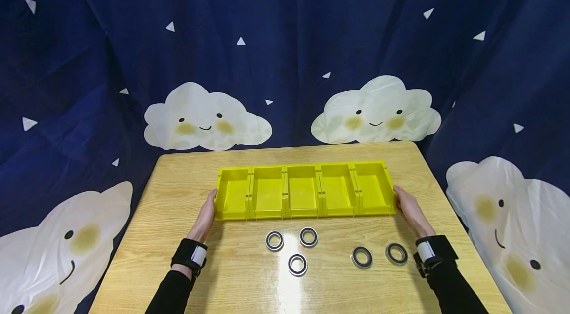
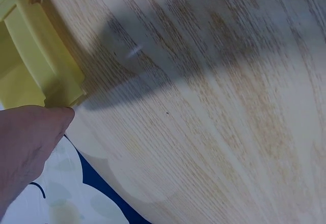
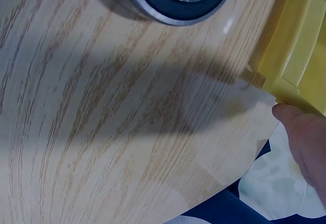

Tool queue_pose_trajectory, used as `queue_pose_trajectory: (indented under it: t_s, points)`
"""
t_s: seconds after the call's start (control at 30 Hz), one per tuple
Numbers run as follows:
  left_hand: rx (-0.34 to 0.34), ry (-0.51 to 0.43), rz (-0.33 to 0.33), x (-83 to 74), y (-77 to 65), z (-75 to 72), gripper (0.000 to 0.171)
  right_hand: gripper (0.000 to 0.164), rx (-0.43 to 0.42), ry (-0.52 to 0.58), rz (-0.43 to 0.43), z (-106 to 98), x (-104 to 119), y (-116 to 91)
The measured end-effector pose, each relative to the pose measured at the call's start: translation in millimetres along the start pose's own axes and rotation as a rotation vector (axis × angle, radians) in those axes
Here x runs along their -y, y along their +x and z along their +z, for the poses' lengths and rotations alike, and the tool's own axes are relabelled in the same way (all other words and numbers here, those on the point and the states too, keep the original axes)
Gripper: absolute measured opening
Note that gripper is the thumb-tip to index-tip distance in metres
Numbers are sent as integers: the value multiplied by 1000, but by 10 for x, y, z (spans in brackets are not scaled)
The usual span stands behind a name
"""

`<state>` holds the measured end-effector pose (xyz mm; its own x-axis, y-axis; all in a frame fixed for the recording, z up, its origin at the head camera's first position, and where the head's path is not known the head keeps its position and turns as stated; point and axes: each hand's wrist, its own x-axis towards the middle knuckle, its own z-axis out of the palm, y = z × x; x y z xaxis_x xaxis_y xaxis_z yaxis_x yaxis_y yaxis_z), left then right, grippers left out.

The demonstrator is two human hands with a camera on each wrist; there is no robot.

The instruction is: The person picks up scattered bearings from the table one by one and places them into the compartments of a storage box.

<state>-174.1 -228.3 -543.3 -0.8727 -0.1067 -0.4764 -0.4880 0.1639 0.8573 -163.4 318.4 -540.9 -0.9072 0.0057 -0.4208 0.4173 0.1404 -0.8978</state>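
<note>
A long yellow row of joined bins (image 1: 304, 213), with several compartments, lies across the table. My left hand (image 1: 204, 215) touches its left end, fingers straight along the outer wall. At the opposite end, my right hand (image 1: 411, 210) presses against the outer wall in the same way. In the left wrist view, the left hand (image 2: 25, 145) meets the yellow bin's corner (image 2: 61, 87). The right wrist view has the right hand's fingertip (image 3: 280, 111) right at the bin's edge (image 3: 279, 85). Parts of both hands are hidden.
Several ball bearings lie flat in front of the bins: three towards the middle, such as the nearest ball bearing (image 1: 291, 269), and two by the right forearm, including one bearing (image 1: 390, 257). A blue cloud-patterned curtain (image 1: 285, 57) hangs behind the wooden table (image 1: 187, 170).
</note>
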Motion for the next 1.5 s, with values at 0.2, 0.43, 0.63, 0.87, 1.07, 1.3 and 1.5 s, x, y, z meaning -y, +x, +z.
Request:
queue_pose_trajectory:
  t_s: [0.2, 0.43, 0.63, 0.87, 1.07, 1.3, 1.5]
  points:
    - [9, 1, 3, 6, -23, -10, 78, 68, 15, 6, -22, 9, -11, -2]
    - [11, 37, 15, 1, -43, -21, 74, 71, 39, 40, -28, -2, -13, 17]
    - [-4, 133, 72, -13, -62, -46, 77, 72, 19, 15, -20, 6, -9, -10]
    - [-36, 218, 93, -6, -130, -126, 79, 71, -38, -162, -64, -38, 7, -73]
    - [-119, 312, 99, 8, -137, -176, 80, 76, -58, -303, -38, -89, 4, -116]
    - [-161, 370, 106, 16, -192, -216, 84, 82, -86, -388, -52, -165, -19, -176]
    - [-195, 420, 136, 22, -243, -231, 88, 82, -92, -406, -59, -205, -38, -227]
